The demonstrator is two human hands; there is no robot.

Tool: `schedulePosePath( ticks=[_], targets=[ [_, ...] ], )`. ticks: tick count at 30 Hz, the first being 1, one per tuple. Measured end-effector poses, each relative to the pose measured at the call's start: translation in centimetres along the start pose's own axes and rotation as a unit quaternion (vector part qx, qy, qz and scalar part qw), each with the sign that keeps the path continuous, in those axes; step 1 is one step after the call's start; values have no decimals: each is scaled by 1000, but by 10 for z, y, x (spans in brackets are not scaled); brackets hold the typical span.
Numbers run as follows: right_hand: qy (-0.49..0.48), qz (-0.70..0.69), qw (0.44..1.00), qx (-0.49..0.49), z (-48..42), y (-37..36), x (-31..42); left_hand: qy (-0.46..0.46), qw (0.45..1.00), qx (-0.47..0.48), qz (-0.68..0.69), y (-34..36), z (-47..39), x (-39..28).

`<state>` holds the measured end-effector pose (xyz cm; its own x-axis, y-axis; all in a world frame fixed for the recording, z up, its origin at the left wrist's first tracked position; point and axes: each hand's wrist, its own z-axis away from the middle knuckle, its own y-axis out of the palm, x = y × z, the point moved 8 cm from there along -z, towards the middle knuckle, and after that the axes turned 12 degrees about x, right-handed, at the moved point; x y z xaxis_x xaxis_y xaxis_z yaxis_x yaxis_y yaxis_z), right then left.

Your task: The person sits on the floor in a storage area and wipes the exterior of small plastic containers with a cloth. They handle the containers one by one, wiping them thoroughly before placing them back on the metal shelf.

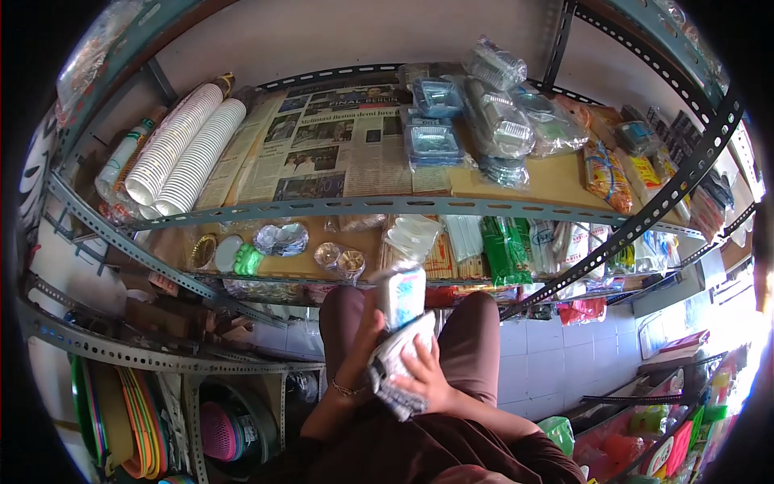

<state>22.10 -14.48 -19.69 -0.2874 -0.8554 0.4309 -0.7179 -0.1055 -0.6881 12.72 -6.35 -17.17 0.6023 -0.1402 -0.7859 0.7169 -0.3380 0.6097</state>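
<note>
My left hand (367, 331) holds a white plastic-wrapped package (404, 299) from its left side, above my lap. The package has a blue and pink print, and its upper end is blurred. Against its lower end lies a crumpled grey-and-white cloth-like bundle (396, 381) with dark edges. The fingers of my right hand (423, 370) are spread over this bundle and grip it from the right. Whether it is cloth or paper, I cannot tell. Just beyond the package, clear-wrapped white plastic spoons (412, 235) lie on the middle shelf.
A slotted metal shelf edge (338, 210) crosses in front of me. Above it are stacked paper cups (199, 157), newspaper (320, 145) and clear plastic containers (499, 118). Coloured plastic basins (142, 417) stand at lower left. A diagonal perforated post (623, 233) rises at right.
</note>
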Motion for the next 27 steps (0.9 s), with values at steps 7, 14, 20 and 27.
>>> schedulePosePath(
  ticks=[7, 14, 20, 27],
  targets=[
    [68, 9, 991, -114, -21, -41, -29, -43, 981, 115, -149, 2, -5, 17],
    [210, -376, 894, -125, -15, -16, -42, 58, 968, 82, -231, 11, -8, 1],
    [89, -107, 981, -135, -4, -13, -13, -23, 955, 113, -274, -3, -5, 13],
    [135, -50, 982, -121, -54, -101, -65, -85, 961, 191, -183, 8, 9, 40]
  ],
)
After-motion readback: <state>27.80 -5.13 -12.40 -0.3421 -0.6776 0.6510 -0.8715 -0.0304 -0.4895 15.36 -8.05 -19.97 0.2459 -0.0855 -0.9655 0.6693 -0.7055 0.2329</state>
